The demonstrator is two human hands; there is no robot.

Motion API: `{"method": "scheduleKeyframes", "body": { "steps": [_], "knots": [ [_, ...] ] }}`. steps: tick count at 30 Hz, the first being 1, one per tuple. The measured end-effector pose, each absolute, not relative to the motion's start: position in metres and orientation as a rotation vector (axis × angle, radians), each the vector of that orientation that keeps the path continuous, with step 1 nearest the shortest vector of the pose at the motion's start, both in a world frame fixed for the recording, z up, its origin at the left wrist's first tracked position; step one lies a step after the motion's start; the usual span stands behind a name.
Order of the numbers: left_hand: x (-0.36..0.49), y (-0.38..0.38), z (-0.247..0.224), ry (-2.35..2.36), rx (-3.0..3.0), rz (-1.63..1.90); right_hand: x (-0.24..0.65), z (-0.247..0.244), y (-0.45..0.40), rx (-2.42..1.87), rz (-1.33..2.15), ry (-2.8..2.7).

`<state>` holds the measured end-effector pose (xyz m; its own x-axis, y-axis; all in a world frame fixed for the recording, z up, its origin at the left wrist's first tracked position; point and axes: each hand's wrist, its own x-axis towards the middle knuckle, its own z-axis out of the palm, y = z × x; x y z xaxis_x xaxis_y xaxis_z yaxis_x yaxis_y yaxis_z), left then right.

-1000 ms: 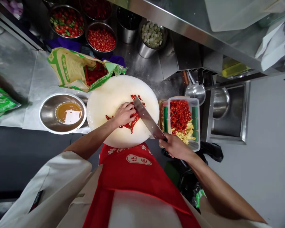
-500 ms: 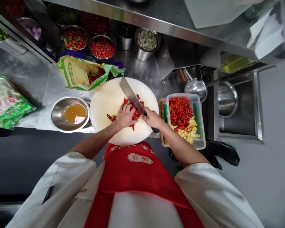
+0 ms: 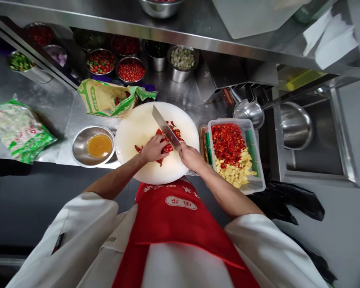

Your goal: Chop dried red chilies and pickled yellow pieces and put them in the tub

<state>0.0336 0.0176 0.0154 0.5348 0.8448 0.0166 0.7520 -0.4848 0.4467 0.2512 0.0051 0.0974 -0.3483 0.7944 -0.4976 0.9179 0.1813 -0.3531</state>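
Note:
A round white cutting board [image 3: 131, 125] lies in front of me on the steel counter. My right hand [image 3: 192, 157] grips the handle of a cleaver [image 3: 166, 128], its blade slanting away to the far left over the board. My left hand [image 3: 153, 149], fingers bent, presses red chili peppers [image 3: 167, 149] against the board just left of the blade. Cut chili pieces [image 3: 176, 130] lie on the blade's far right side. More pepper ends stick out left of and below my left fingers. The fingertips are partly hidden among the peppers.
Right of the board stands a clear plastic tub [image 3: 261, 185] with chopped red chilies and sliced yellow pieces. On the left are a steel bowl [image 3: 78, 147] of amber liquid and an opened green-and-yellow bag [image 3: 91, 96]. Steel containers line the back beneath a shelf [image 3: 198, 34].
The view has shifted slightly. More cut chili pieces lie beyond the blade, and my left hand has drawn a little left along the peppers. Both hands keep their holds.

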Motion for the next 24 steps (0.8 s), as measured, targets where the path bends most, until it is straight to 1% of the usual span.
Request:
{"method": "scheduleKeyframes", "body": {
  "steps": [3, 7, 9, 13, 18, 24],
  "knots": [
    [0.018, 0.018, 0.019, 1.236, 2.404, 0.386, 0.267, 0.097, -0.003, 1.599, -1.022, 2.361],
    [0.010, 0.028, 0.019, 1.523, 2.205, 0.552, 0.289, 0.097, -0.027, 1.592, -1.155, 2.391],
    [0.012, 0.035, 0.019, 1.573, 2.119, 0.559, 0.293, 0.098, -0.034, 1.637, -1.128, 2.335],
    [0.017, 0.038, 0.019, 1.414, 2.126, 0.499, 0.287, 0.101, -0.033, 1.628, -1.039, 2.298],
    [0.020, 0.031, 0.018, 1.379, 2.173, 0.529, 0.267, 0.105, -0.016, 1.592, -0.893, 2.298],
    [0.025, 0.028, 0.016, 1.334, 2.235, 0.538, 0.264, 0.125, -0.003, 1.591, -0.853, 2.285]
  ]
}}
